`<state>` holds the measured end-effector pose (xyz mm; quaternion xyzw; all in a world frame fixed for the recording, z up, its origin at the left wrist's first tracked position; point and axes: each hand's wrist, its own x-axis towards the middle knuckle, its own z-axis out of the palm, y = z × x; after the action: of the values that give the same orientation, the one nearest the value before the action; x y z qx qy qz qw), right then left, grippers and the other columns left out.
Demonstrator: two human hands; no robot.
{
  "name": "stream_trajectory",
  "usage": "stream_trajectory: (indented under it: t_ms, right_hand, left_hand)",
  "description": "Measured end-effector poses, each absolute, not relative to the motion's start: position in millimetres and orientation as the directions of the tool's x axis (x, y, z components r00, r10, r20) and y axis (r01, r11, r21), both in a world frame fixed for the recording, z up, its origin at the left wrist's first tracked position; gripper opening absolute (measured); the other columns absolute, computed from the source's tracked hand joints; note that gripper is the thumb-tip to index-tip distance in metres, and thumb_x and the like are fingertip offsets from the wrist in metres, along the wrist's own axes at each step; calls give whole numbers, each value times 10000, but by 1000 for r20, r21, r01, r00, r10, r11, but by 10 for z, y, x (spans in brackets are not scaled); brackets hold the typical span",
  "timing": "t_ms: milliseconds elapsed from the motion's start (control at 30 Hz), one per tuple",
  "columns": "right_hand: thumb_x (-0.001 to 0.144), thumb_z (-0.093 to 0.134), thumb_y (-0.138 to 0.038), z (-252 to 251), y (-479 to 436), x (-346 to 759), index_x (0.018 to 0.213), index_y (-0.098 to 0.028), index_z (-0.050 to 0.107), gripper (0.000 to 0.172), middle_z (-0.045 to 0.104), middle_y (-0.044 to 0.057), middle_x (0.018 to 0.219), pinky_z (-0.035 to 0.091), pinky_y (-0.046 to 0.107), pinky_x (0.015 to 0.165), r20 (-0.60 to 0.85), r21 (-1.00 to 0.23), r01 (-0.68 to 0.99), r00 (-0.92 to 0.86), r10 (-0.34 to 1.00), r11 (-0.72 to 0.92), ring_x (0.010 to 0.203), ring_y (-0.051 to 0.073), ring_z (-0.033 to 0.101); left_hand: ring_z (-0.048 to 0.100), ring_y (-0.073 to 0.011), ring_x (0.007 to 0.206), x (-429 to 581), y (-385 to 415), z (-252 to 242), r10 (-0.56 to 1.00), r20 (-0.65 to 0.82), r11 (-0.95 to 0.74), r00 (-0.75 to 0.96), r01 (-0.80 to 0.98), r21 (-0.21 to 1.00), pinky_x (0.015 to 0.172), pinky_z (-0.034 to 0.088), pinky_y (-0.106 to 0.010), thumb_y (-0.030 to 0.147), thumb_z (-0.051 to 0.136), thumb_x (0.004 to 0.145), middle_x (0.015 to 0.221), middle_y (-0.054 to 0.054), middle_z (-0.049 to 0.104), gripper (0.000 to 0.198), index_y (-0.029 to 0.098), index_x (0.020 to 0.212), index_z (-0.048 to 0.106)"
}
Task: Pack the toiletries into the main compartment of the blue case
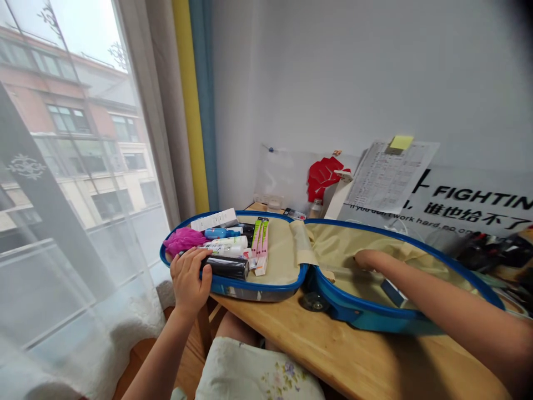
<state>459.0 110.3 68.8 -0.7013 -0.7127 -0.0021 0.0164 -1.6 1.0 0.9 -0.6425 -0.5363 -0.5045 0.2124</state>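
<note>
A small blue suitcase (pixel 266 285) lies unfolded with a beige lining. Over the near left rim rests my left hand (pixel 189 278), its thumb apart and its fingers laid across the end of a black bottle (pixel 227 267). Around that bottle are a magenta bath puff (pixel 185 240), a blue bottle (pixel 220 233), white tubes (pixel 227 243), a white box (pixel 214 220) and slim pink-and-green packs (pixel 260 239). My right hand (pixel 367 260) reaches down into the right half; its fingers are mostly hidden. Nearer the rim sits a dark blue and white box (pixel 394 293).
The suitcase stands on a wooden table (pixel 291 333) near its front edge, one black wheel (pixel 315 301) showing. Behind are a paper sheet (pixel 387 172), a red fist cutout (pixel 322 178) and a small glass bottle (pixel 315 209). Curtains (pixel 183 111) hang at the left.
</note>
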Motion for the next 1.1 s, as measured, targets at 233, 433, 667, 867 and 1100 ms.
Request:
stream_trajectory:
  t_ms: [233,433,667,867,1100]
  right_hand:
    - [920,488,-375,1305,1156,4321,1108,-165,587,299,629,63,1070,506,363,838,-49,-99,995,-27,998,22,918,143,604]
    - [940,334,-350,1608,1067,3494,1232,-179,553,403,678,71,1085,477,248,768,-1,-305,891,-353,936,336,945,151,618]
    - [802,481,-170,1455,977,2762,1036,-182,677,306,709,14,1034,477,204,726,-177,-446,691,-691,700,569,822,106,628]
    - [802,508,-146,1250,871,2745,1056,-170,677,306,711,-7,1028,455,173,798,-253,-450,633,-766,591,630,905,97,636]
    - [779,518,-130,1122,833,2716,993,-192,696,286,716,6,953,446,199,754,-132,-285,677,-729,671,679,842,125,626]
  left_hand:
    - [540,-259,1096,-17,11,7,470,878,-330,-91,905,270,1040,269,-451,327,344,914,1088,-92,652,319,201,1052,601]
    - [531,-260,1111,-12,1,8,483,870,-339,-99,895,290,1042,264,-451,329,352,909,1104,-95,646,318,204,1061,601]
    - [533,-254,1107,-18,1,-5,484,870,-331,-99,899,287,1043,262,-447,325,344,913,1099,-87,646,318,208,1060,601]
    - [535,-259,1105,-23,16,-6,478,874,-339,-90,899,278,1039,267,-448,327,354,908,1102,-94,646,316,206,1059,604]
    - [543,-256,1092,-18,5,8,466,881,-348,-80,899,266,1029,271,-442,320,344,916,1085,-101,647,317,197,1052,603]
